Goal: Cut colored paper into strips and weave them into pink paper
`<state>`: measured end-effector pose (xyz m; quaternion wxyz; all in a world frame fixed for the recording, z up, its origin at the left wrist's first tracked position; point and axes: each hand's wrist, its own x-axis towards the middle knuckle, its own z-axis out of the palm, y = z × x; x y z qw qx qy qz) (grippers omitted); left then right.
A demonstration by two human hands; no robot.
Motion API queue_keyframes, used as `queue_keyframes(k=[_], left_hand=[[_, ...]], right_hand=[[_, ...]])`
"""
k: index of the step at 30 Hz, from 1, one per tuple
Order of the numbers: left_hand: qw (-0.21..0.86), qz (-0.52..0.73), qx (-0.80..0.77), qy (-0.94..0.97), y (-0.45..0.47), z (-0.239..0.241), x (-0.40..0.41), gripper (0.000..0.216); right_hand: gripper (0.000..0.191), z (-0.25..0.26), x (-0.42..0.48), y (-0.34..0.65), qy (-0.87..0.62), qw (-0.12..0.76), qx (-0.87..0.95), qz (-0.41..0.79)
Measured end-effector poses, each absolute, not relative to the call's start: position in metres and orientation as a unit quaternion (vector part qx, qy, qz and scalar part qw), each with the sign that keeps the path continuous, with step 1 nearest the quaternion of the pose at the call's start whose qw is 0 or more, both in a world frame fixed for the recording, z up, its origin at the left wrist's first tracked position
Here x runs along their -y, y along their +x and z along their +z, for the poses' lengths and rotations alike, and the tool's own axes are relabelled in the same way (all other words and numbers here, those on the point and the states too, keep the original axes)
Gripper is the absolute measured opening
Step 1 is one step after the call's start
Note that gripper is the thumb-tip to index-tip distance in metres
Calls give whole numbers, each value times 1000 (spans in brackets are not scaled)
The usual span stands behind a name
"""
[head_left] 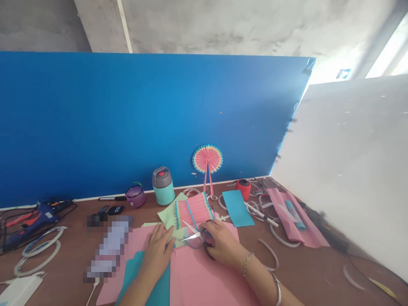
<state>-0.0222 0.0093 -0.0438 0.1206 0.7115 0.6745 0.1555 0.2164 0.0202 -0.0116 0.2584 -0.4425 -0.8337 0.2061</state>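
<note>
My right hand (221, 241) grips a pair of scissors (193, 235) by the dark handles, with the blades spread apart and pointing left. My left hand (157, 247) lies flat on the papers, fingers apart, just left of the blade tips. Under and between the hands is a small pale green paper piece (178, 240). Just beyond lies a pleated pink paper strip (197, 210) with blue and yellow edges, on light green paper (166, 216). Pink sheets (204, 278) and a teal sheet (135, 274) are spread beneath my forearms.
A round pleated paper fan (207, 159) leans on the blue partition. Nearby stand a teal jar (164, 189), a purple container (135, 196) and a red object (243, 189). A blue glue gun (46, 216) and a blurred phone-like rectangle (110, 248) lie left; paper strips curl at right.
</note>
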Motion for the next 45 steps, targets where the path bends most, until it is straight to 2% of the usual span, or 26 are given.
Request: queue_keyframes(k=[5, 11, 18, 21, 24, 28, 34, 40, 42, 45], left_hand=[[139, 177, -671, 707, -20, -45, -10, 44], [151, 233, -625, 730, -18, -48, -8, 48], [150, 199, -589, 768, -19, -46, -8, 39], [122, 215, -592, 767, -18, -43, -6, 40], [102, 229, -553, 795, -14, -36, -1, 42], [139, 160, -480, 851, -1, -23, 9, 45], [194, 103, -425, 878, 15, -11, 19, 46], [204, 120, -412, 880, 14, -12, 19, 46], [200, 119, -410, 882, 14, -13, 19, 47], [194, 116, -413, 882, 13, -14, 19, 47]], right_hand=[[49, -9, -21, 220, -444, 280, 818, 237], [54, -6, -15, 212, -372, 255, 859, 244], [50, -1, -7, 208, -338, 250, 864, 277], [50, -2, -10, 210, -381, 267, 852, 239], [49, -8, -20, 216, -486, 292, 808, 161], [50, -15, -37, 225, -578, 275, 762, 95], [51, -20, -45, 226, -556, 261, 786, 72], [44, -21, -45, 221, -526, 223, 817, 76], [43, -20, -45, 221, -536, 237, 806, 75], [42, -18, -47, 224, -574, 308, 755, 74]])
